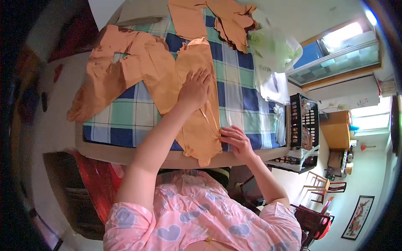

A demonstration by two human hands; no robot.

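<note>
A long, shiny orange-tan garment [197, 131] lies folded lengthwise down the middle of the table, its ruffled near end hanging over the front edge. My left hand [196, 90] rests on its upper part, palm down with the fingers stretched out. At the right border of the cloth, near the ruffled end, my right hand [236, 141] pinches the fabric, and creases run up from that spot. Another orange garment [144, 62] is spread to the left, partly beside the folded one. More orange pieces [188, 20] lie at the far side.
A blue, green and white checked cloth [236, 92] covers the table. Clear plastic bags [274, 50] lie at the far right, beside a black plastic crate [296, 125]. Chairs [320, 186] stand farther off to the right. A red object [98, 180] is below the table's left front edge.
</note>
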